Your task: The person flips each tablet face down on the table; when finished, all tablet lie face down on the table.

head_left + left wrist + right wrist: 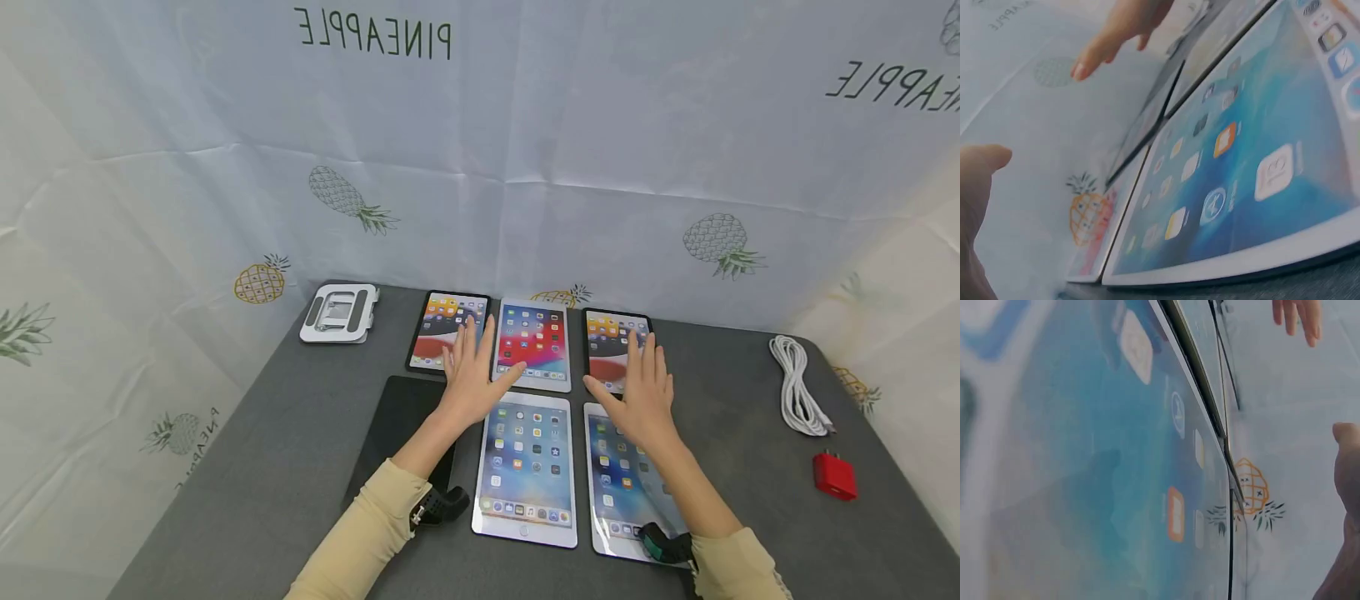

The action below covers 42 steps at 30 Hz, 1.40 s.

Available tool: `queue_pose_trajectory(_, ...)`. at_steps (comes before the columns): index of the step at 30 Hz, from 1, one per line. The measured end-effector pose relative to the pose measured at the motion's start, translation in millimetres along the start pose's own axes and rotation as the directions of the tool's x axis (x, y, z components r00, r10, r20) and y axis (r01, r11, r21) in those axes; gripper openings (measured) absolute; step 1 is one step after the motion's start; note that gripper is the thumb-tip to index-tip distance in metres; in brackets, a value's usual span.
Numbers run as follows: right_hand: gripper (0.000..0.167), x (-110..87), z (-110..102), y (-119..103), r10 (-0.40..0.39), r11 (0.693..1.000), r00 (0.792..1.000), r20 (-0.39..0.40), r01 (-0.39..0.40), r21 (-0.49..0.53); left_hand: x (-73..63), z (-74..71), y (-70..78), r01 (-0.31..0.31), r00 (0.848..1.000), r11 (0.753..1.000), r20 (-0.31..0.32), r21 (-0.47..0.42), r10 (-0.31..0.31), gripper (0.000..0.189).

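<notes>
Tablets lie flat in two rows. At the back are a black-framed tablet [435, 321], a white tablet [531, 342] and another black-framed tablet [606, 333], all lit. In front lie a dark-screened tablet [393, 425], a lit white tablet [525, 475] and a second lit white tablet [615, 475]. My left hand [471, 383] is spread over the gap between the left and middle back tablets. Fingers extended, my right hand [643, 400] is over the right-hand pair, partly covering both. The left wrist view shows a thumb [979, 181] apart from the screens. Neither hand holds anything.
A white-and-grey folding stand [340, 313] lies at the back left of the dark table [247, 450]. At the right are a coiled white cable [797, 387] and a red charger plug [834, 476]. A pineapple-print cloth [525, 125] hangs behind the table.
</notes>
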State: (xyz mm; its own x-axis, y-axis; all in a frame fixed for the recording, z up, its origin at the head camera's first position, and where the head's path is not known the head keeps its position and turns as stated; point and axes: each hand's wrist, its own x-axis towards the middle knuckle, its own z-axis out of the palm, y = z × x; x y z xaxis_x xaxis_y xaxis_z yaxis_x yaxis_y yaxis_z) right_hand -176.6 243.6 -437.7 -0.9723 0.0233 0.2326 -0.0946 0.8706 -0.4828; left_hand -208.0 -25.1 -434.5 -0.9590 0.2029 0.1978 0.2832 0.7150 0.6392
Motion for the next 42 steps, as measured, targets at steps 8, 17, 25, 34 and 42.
queue_pose_trajectory(8, 0.100, -17.5, -7.5, 2.3, 0.042, 0.986, 0.996, 0.074, -0.053, 0.160, -15.6, 7.4, 8.6, -0.052, 0.998, 0.943, 0.008, -0.328, 0.057, 0.076)
queue_pose_trajectory(17, 0.081, -40.7, -11.9, 13.8, 0.042, 0.964, 0.996, 0.077, -0.060, 0.259, -36.0, 26.5, 23.3, -0.078, 0.994, 0.860, 0.030, -0.505, 0.107, 0.048)
queue_pose_trajectory(25, 0.063, -61.9, -22.7, 29.9, 0.104, 0.973, 0.986, 0.127, -0.127, 0.192, -56.0, 44.0, 38.5, 0.132, 0.964, 0.769, 0.262, -0.626, 0.048, 0.039)
queue_pose_trajectory(34, 0.060, -86.4, -37.2, 49.2, 0.179, 0.974, 0.969, 0.171, -0.199, 0.108, -76.8, 56.4, 58.8, 0.365, 0.880, 0.637, 0.476, -0.679, 0.003, 0.041)
queue_pose_trajectory(42, 0.068, -101.1, -51.0, 62.0, 0.268, 0.945, 0.931, 0.248, -0.304, 0.119, -88.4, 57.3, 74.3, 0.490, 0.831, 0.491, 0.556, -0.721, -0.013, 0.056)
